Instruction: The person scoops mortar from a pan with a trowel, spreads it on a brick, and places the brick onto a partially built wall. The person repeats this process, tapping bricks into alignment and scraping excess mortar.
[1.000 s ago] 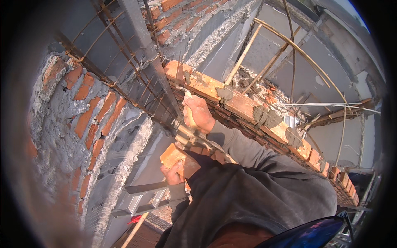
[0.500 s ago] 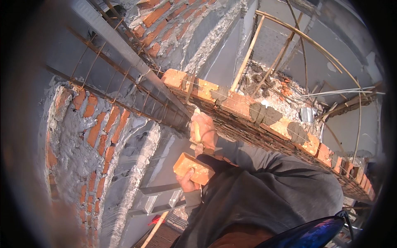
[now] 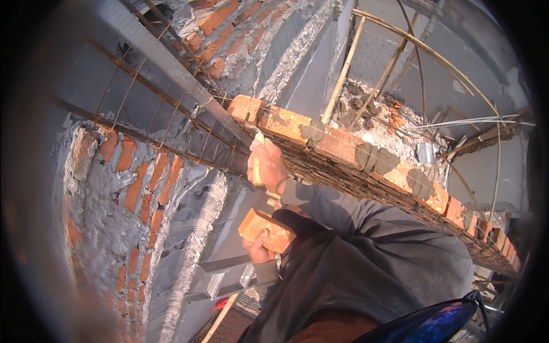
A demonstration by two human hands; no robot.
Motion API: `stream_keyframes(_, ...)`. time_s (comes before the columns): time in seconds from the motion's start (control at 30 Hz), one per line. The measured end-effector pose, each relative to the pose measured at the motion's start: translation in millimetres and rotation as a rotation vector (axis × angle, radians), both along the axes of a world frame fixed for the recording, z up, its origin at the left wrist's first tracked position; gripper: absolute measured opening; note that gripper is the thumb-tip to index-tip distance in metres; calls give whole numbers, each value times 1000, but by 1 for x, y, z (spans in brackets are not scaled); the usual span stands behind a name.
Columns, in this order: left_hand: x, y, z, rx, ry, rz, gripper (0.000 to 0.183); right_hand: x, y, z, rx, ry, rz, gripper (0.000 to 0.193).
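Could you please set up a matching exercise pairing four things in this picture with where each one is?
Things:
1. brick
2. tool handle
3. mortar patches
4. rebar

Places:
a. on top of the wall
b. in the left hand
c. upper left, by the beam
d. in the right hand

Pairs: 1-b, 2-d, 3-a, 4-c

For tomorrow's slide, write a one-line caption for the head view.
Left hand grips a loose brick; right hand holds a pale handle beside the mortar-topped brick wall.
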State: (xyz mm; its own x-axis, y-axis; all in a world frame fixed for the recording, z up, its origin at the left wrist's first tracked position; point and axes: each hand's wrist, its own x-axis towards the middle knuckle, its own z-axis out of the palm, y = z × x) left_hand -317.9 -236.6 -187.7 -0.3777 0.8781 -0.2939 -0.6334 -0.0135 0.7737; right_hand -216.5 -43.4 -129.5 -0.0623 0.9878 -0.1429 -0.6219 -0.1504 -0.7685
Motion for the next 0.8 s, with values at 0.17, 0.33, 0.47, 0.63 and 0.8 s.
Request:
stream_keyframes(0.17,2,-1,4,-5,-19,-22,41,-10,16,-9,-141,-97,-20,28)
stream_keyframes(0.33,5,-5,5,-16,2,-13,44,-14,15,-15,-102,-84,-9,28)
stream_keyframes(0.47,8,-9,6,8,8,-40,44,-11,13,-12,-122,-148,-1,30)
stream_keyframes(0.63,13,-15,5,15,-24,-32,44,-8,12,-8,-178,-148,26,33)
stream_keyframes(0.8,18,-19,3,-9,-20,-16,46,-5,11,-6,-142,-174,37,36)
